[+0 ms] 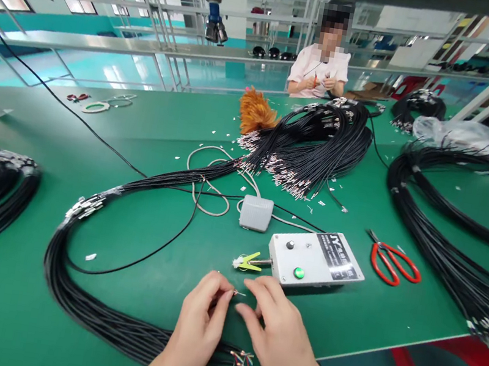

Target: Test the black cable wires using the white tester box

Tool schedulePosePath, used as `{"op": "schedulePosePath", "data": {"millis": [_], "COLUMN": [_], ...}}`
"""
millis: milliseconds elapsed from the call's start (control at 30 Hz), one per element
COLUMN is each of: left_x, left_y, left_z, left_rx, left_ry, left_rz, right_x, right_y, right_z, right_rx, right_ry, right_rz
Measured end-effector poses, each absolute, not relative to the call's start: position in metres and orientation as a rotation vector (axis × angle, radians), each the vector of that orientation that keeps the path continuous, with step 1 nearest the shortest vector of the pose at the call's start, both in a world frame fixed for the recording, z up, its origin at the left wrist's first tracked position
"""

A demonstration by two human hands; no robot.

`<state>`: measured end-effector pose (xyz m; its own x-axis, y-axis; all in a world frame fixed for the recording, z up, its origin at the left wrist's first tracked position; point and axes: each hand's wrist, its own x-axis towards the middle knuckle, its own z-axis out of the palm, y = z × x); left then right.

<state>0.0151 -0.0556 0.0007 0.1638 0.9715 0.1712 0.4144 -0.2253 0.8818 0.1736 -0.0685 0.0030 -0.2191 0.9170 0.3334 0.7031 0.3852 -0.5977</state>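
Bare metal glints at the tip of a thin wire end [238, 293] pinched between both hands, low at the near edge of the green table [150, 131]. The left hand [199, 318] has thumb and forefinger closed on it from one side, the right hand [271, 323] closes on it from the other, so the fingertips nearly meet. A light, steady pinch seems best, keeping the tiny end straight and clear of the knuckles.

Under the wrists lies the black cable bundle [111, 323], its stripped coloured ends fanned out just below the right palm. Just beyond the fingers stands a white tester box [316, 259] with a green lit button and a yellow clip [248, 262] at its side. Further off sits a grey foot pedal [256, 213], and red scissors [392, 262] lie to the right of the box. Loose cable loops crowd both sides. Far across, another person [321, 65] works with their own hands.
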Motion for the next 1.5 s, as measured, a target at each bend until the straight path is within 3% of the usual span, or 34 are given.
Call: {"op": "schedulePosePath", "data": {"millis": [233, 533, 1500], "left_x": [0.009, 0.002, 0.016], "left_y": [-0.057, -0.029, -0.013], "left_z": [0.007, 0.004, -0.003], "left_rx": [2.028, 1.846, 1.965], "left_ry": [1.203, 1.461, 1.519], "left_rz": [1.067, 1.06, 0.984], "right_x": [0.18, 0.185, 0.188], "right_y": [-0.049, -0.007, -0.003], "right_z": [0.024, 0.032, 0.044], "right_rx": [-1.16, -1.421, -1.42], "right_ry": [-2.271, -2.494, -2.51], "right_rz": [0.028, -0.29, -0.135]}}
